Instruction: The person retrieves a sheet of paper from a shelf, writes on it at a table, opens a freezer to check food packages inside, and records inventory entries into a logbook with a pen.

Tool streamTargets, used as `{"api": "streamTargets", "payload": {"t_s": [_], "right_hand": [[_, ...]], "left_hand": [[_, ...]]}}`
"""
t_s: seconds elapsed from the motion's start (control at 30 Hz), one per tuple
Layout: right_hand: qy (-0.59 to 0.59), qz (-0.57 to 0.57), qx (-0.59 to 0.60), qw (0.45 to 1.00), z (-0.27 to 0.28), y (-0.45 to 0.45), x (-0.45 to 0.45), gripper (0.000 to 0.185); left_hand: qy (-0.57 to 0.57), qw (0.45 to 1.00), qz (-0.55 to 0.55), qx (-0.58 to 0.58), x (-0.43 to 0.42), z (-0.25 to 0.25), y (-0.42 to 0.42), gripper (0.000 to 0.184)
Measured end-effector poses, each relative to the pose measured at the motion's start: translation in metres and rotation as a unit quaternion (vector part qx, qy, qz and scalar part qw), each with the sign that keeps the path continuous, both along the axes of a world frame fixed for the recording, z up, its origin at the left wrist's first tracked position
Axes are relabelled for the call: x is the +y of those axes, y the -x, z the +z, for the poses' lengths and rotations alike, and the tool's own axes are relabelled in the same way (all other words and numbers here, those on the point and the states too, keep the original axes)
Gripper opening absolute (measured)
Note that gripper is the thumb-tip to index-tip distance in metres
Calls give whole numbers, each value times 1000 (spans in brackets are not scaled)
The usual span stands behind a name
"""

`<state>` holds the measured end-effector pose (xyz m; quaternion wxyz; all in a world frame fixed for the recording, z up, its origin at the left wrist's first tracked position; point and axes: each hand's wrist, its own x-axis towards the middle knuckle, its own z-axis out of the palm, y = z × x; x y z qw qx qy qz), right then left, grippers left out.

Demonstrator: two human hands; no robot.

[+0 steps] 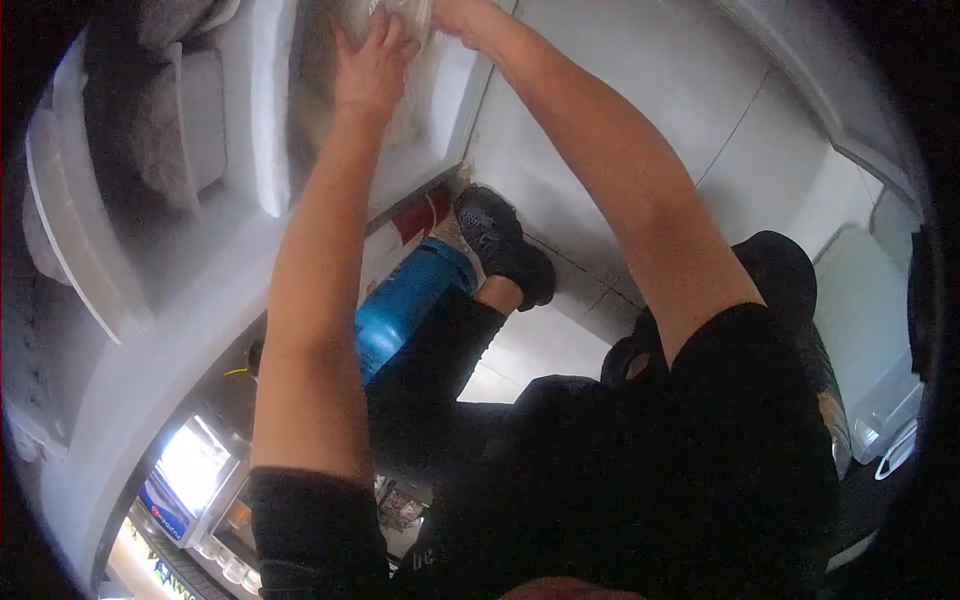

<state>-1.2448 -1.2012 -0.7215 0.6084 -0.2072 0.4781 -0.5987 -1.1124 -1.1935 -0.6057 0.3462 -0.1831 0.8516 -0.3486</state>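
Observation:
My left hand [375,62] reaches to the top of the view, its fingers spread over a clear, crinkled plastic piece [405,105], perhaps a bag or a drawer. That piece lies inside an open white fridge or freezer compartment. Close beside it, my right hand [466,20] is at the upper edge of the frame with its fingers curled toward the same plastic. What those fingers hold is cut off or hidden. A white compartment wall [268,110] stands left of my left hand.
White shelves with frosty or wrapped contents [165,130] fill the left side. Below lie a blue cylinder [400,310] and my dark shoe [490,235] on pale floor tiles [610,110]. Translucent containers [865,310] stand at right; a bright screen [195,465] shows lower left.

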Motion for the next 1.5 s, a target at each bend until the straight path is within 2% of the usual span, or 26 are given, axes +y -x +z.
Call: {"api": "streamTargets", "payload": {"t_s": [0.07,0.13,0.17,0.2,0.23,0.27,0.33,0.37,0.43,0.57,0.6,0.63,0.77,0.83,0.97,1.0,1.07,1.13,1.23,1.27,1.3,1.33,1.37,1.43,1.47,1.5], "right_hand": [[7,-53,9,999,9,4,7,34],[-23,74,-59,995,15,15,9,36],[-25,73,-59,995,9,16,10,36],[33,112,161,980,6,19,11,35],[88,146,374,912,-5,25,7,35],[86,145,376,911,-18,29,3,35],[-64,132,118,982,-33,29,-5,37],[-62,135,115,982,-37,29,-6,37],[21,75,366,927,-40,36,-8,37],[20,43,447,893,-44,34,-13,39],[3,2,474,880,-86,28,-32,37],[-14,-39,500,865,-91,25,-34,36],[-24,10,509,860,-87,40,-41,33],[-83,90,296,947,-66,40,-35,32],[-74,126,314,938,-4,43,-11,36],[-73,137,321,934,13,47,-9,37],[-70,148,329,930,-2,43,-16,39],[140,-47,495,856,-77,27,-51,42],[113,-136,524,833,-117,15,-71,39],[112,-137,525,833,-98,24,-58,39],[69,-31,353,933,-57,40,-33,36],[25,76,163,983,-40,52,-18,34],[25,74,165,983,-40,56,-14,34],[12,139,335,932,-53,56,-9,31],[11,136,337,931,-62,49,-2,31],[13,60,209,976,-70,38,9,34]], "left_hand": [[-9,998,-34,46,2,-4,3,49],[12,996,-89,5,6,-11,10,47],[11,996,-89,4,6,-18,8,47],[56,993,-104,-29,5,-28,5,46],[102,986,-118,-60,3,-35,7,46],[101,986,-119,-58,5,-32,13,46],[66,992,-82,-72,9,-26,16,45],[67,992,-79,-76,10,-26,14,45],[63,994,-69,-61,7,-25,13,42],[32,996,-72,-37,3,-28,10,40],[34,996,-76,-34,5,-25,10,39],[35,996,-80,-32,7,-23,9,38],[51,994,-91,-16,5,-27,10,37],[48,995,-83,-15,-1,-32,10,36],[24,997,-69,7,3,-26,11,35],[1,995,-82,56,1,-18,13,43],[-21,990,-94,106,-3,-22,10,52],[-37,990,-87,103,-13,-35,4,60],[-4,991,-77,109,-8,-31,10,60],[-5,991,-79,110,-6,-30,10,60],[7,994,-80,68,-4,-29,9,46],[21,996,-81,26,-1,-28,10,34],[22,996,-83,28,1,-26,10,34],[13,998,-56,6,4,-23,13,34],[13,998,-58,8,5,-22,14,34],[8,999,-47,-4,5,-21,15,36]]}}
